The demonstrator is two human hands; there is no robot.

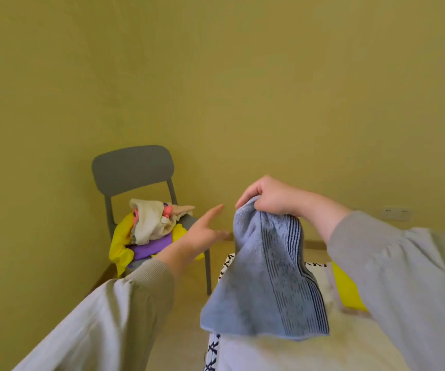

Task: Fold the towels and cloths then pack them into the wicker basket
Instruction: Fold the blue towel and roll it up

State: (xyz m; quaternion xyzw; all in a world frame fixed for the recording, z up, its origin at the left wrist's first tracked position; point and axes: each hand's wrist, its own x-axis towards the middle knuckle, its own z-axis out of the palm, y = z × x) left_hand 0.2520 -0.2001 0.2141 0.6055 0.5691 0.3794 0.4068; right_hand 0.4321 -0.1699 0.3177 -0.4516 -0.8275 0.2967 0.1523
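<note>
A blue towel [264,279] with dark stripes hangs in the air above the bed. My right hand [266,196] grips its top corner, fingers curled round the fabric. To the towel's left, my left hand [202,231] is stretched out with straight fingers, holding nothing, a short gap from the towel's edge. A heap of cloths [151,231] in cream, pink, yellow and purple lies on the grey chair [133,170] at the left. No wicker basket is in view.
The bed [309,352] with a pale cover fills the lower right, with a black-and-white patterned cloth [226,266] at its near edge and a yellow cloth [347,287] behind my right arm. A green wall stands behind everything.
</note>
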